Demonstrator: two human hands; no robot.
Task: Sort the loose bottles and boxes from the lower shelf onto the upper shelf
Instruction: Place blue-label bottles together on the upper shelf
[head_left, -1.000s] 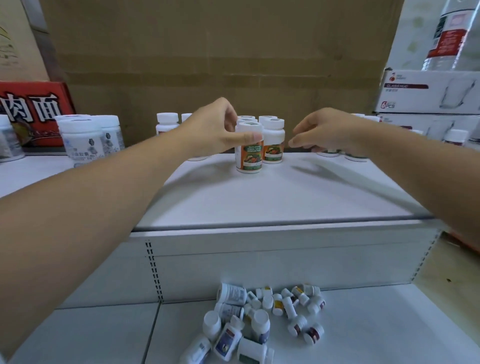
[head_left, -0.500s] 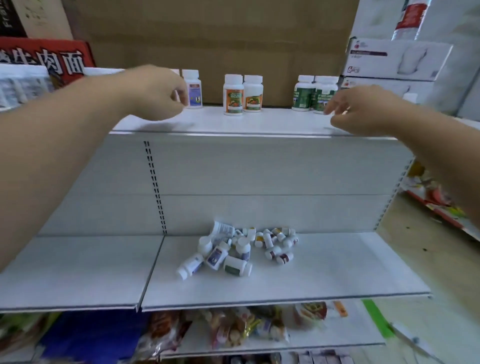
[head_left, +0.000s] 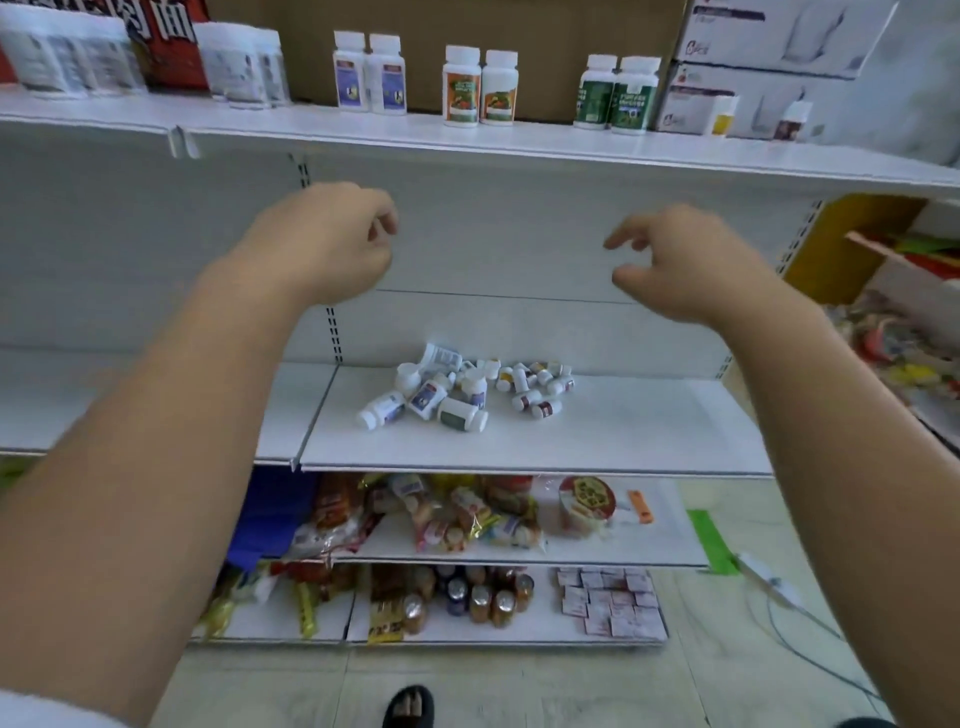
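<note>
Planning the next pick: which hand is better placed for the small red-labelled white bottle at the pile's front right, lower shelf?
Right, probably. Both hands are empty, but the right hand hangs nearer the small red-labelled white bottle, fingers spread; the left hand is farther to the left.

Left hand (head_left: 326, 243), right hand (head_left: 680, 266): loosely curled

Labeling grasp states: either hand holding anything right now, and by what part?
Nothing held. Left hand and right hand are both empty, fingers loosely curled, above the loose bottles.
</note>
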